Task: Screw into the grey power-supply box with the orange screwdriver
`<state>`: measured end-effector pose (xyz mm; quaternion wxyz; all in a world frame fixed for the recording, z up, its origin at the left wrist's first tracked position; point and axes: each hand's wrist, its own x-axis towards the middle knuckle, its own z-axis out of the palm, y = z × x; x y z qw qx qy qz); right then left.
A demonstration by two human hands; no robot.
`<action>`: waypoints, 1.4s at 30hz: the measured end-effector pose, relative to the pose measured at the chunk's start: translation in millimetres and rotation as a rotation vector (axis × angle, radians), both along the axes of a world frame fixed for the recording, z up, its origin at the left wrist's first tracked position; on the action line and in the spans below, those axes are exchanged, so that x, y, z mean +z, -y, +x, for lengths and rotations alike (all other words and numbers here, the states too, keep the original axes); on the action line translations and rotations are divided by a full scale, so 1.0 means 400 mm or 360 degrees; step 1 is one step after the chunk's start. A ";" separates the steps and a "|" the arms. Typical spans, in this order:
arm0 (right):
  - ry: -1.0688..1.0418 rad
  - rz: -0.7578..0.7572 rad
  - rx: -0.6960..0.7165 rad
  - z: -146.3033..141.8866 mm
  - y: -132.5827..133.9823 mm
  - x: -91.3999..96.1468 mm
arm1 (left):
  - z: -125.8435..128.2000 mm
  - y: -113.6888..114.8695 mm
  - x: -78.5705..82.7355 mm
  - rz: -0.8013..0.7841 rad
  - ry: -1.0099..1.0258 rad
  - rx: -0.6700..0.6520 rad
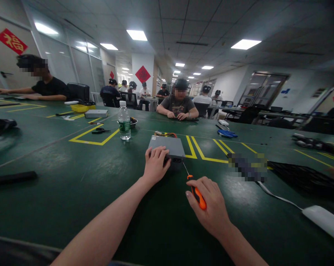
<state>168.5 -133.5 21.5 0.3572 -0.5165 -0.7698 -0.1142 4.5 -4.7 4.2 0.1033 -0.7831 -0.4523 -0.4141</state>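
A flat grey metal box point(169, 145) lies on the green table point(72, 184) in front of me. My left hand point(155, 165) rests on its near left corner, fingers curled over the edge. My right hand point(209, 207) is closed round the orange and black handle of a screwdriver point(196, 192). The thin shaft points toward the near edge of the box, and its tip is close to that edge. Coloured wires point(165, 134) show behind the box.
A water bottle point(124, 120) stands left of the box, with scissors point(100, 130) and a yellow tray point(83, 107) beyond it. Blue gloves point(227, 133) lie at right, a white device point(324, 220) with cable at near right. People sit at the table's far side and left.
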 end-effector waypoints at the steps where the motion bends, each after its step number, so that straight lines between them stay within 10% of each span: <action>1: -0.0042 0.0002 -0.0039 0.001 -0.001 -0.003 | 0.000 0.000 0.000 -0.0001 -0.0001 0.0001; 42: 0.0020 0.0159 0.0051 0.009 -0.002 -0.003 | -0.003 0.004 0.001 0.0019 -0.0015 -0.0005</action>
